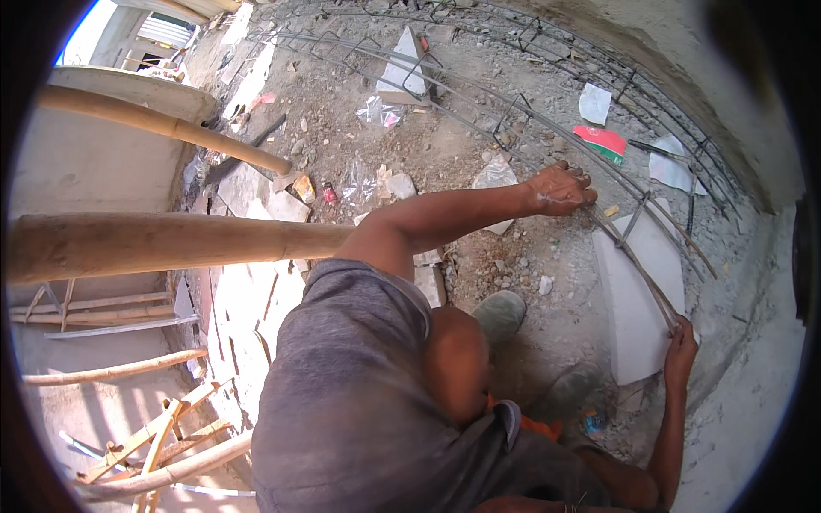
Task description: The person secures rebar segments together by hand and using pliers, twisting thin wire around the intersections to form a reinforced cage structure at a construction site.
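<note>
A long, narrow rebar cage [503,128] of thin steel bars with bent stirrups runs from the upper left down to the right. My left hand [560,190] is closed over a bar along its near side; the palm and most of the grip are hidden. My right hand [681,346] grips the near ends of the bars, where they come together. Under this end lies a pale, flat slab piece [631,291] on the ground. The bars pass above the slab, and one stirrup [633,221] crosses them near its top.
A second rebar cage [629,85] lies along the wall [753,342] on the right. Bamboo poles [171,250] stand at the left. Another slab piece [402,73], a red and green packet [601,142], plastic wrappers and rubble litter the ground. My boot [500,316] rests nearby.
</note>
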{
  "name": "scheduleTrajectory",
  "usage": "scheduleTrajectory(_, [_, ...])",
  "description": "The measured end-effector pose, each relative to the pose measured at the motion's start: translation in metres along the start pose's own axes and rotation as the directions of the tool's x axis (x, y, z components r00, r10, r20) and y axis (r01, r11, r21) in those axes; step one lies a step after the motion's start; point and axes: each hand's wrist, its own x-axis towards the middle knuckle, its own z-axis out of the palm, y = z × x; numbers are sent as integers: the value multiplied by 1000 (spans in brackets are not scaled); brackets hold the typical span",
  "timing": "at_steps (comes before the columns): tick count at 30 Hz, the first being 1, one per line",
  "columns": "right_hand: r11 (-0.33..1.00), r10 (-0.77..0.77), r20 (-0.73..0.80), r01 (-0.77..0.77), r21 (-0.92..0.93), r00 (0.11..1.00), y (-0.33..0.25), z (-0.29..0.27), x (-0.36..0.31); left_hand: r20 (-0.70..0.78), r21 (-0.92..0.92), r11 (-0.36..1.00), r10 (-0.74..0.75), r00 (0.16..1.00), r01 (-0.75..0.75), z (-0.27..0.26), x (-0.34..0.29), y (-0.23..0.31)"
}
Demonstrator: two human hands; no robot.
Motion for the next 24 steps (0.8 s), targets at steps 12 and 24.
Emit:
scheduleTrajectory(12, [969,131,-25,-123,213,991,27,-21,68,55,128,992,10,998,-17,-3,12,-15])
scheduleTrajectory(24, [535,485,168,-443,720,858,2,-23,96,91,323,937,105,990,-130,12,27,-16])
